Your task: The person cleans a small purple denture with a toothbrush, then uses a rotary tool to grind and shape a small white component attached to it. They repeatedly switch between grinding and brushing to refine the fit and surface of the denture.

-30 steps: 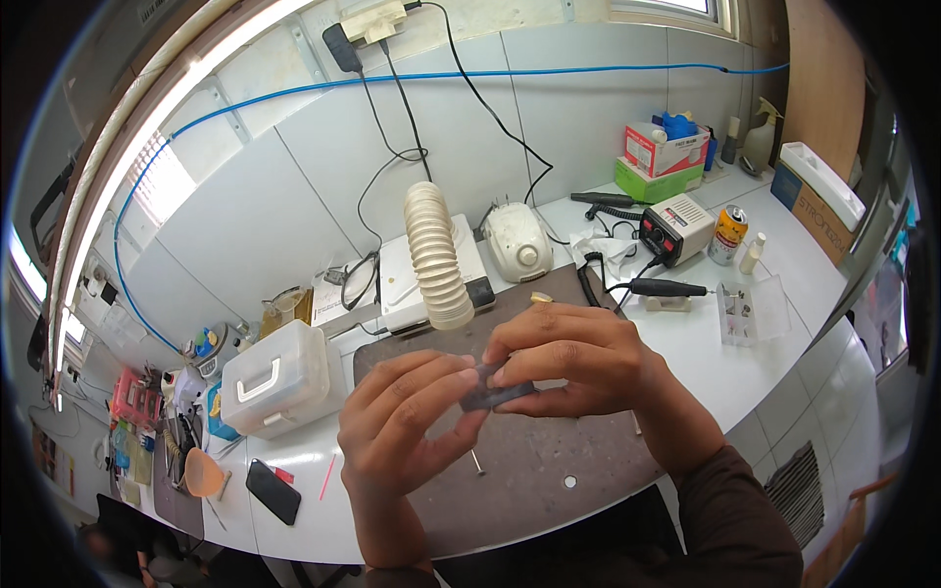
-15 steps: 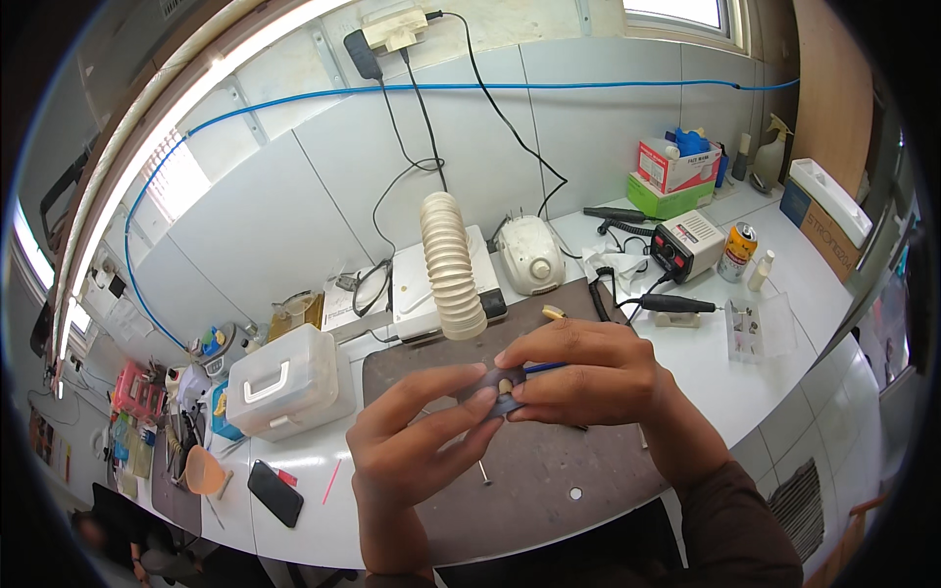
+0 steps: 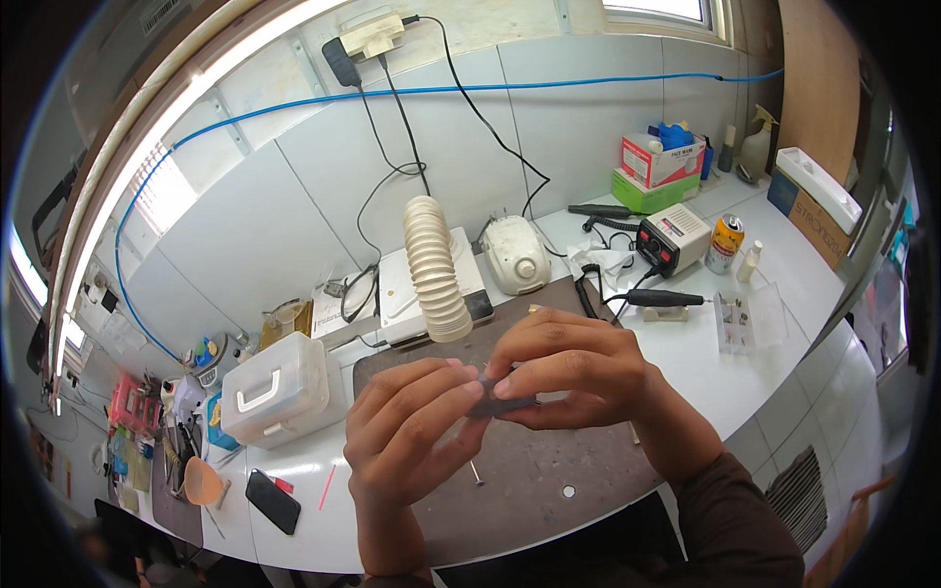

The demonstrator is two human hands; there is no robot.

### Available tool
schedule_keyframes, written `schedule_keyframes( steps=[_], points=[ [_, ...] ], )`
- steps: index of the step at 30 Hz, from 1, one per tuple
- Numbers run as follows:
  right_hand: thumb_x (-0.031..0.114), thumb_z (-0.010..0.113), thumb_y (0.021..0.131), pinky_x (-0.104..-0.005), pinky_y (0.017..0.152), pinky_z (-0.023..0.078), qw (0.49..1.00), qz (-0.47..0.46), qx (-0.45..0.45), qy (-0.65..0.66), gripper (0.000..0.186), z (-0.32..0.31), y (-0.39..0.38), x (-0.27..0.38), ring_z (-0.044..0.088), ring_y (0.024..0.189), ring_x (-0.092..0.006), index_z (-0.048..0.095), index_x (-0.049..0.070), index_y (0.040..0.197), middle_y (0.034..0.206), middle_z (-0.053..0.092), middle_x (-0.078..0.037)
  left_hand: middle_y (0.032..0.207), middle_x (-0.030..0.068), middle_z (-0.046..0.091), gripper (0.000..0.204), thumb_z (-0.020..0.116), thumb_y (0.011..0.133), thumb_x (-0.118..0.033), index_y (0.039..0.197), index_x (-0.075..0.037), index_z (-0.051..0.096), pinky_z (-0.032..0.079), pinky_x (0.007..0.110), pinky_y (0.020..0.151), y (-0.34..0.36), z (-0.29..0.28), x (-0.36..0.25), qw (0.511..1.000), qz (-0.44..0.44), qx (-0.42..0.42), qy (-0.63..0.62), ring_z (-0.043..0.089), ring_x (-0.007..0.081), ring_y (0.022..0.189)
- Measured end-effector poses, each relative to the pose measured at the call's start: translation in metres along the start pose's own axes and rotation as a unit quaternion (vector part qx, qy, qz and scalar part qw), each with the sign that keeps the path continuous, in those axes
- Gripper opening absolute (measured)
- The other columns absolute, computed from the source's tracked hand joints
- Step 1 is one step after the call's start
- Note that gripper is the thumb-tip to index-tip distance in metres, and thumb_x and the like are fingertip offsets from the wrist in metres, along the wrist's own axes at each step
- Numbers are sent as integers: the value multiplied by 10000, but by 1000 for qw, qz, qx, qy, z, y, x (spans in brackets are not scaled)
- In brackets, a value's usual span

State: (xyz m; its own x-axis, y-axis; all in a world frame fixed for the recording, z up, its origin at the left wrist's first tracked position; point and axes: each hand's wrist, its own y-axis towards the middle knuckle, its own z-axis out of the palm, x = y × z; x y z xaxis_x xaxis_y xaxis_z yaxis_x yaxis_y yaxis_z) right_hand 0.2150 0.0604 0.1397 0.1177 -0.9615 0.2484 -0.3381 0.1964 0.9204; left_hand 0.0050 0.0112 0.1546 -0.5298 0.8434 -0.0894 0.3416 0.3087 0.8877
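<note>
Over the brown bench mat [image 3: 529, 490], my two hands meet around a small grey piece that looks like part of a dental model [image 3: 497, 400]. My left hand [image 3: 407, 421] pinches its left side between fingertips and thumb. From the right, my right hand [image 3: 583, 372] grips the same piece, fingers bent over the top and thumb below. Most of the piece is hidden behind the fingers. Just beyond the hands hangs a ribbed white suction hose [image 3: 436, 269]. A thin metal pin [image 3: 476, 472] lies on the mat below my left hand.
A clear plastic case [image 3: 274, 392], a black phone [image 3: 272, 502] and a pink stick [image 3: 327, 487] are at left. At right sit a handpiece [image 3: 667, 298], its control box [image 3: 674, 240], a can [image 3: 725, 245] and a small parts box [image 3: 735, 323]. A white motor unit [image 3: 517, 257] stands behind.
The grey piece has been turned in my fingers, and the yellowish stub on it is hidden now. The blue stick by my right hand no longer shows. The whole view has shifted slightly.
</note>
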Motion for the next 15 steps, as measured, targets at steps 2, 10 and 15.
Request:
schedule_keyframes(
  steps=[2,10,15],
  points=[
    [33,859,716,-353,815,579,1000,17,2,4,434,-1,-2,1,693,961,-247,682,107,1105,1092,691,-75,978,80,744,467,846,603,8,1044,-71,711,569,333,764,1,0,0,1000,-6,18,13,721,248,910],
    [42,876,694,-343,805,579,999,19,-29,16,485,9,0,4,691,952,-244,676,93,1133,1089,705,-69,1019,119,741,483,848,617,19,1075,-43,705,583,333,793,-5,0,4,996,-55,29,-67,724,264,917],
    [91,888,659,-347,804,526,998,39,-52,-17,551,15,-1,17,646,945,-217,678,139,1166,1003,721,-25,1052,201,724,517,887,706,-51,1148,-6,623,594,347,817,-18,15,10,966,-90,0,-244,728,277,962]
  ],
)
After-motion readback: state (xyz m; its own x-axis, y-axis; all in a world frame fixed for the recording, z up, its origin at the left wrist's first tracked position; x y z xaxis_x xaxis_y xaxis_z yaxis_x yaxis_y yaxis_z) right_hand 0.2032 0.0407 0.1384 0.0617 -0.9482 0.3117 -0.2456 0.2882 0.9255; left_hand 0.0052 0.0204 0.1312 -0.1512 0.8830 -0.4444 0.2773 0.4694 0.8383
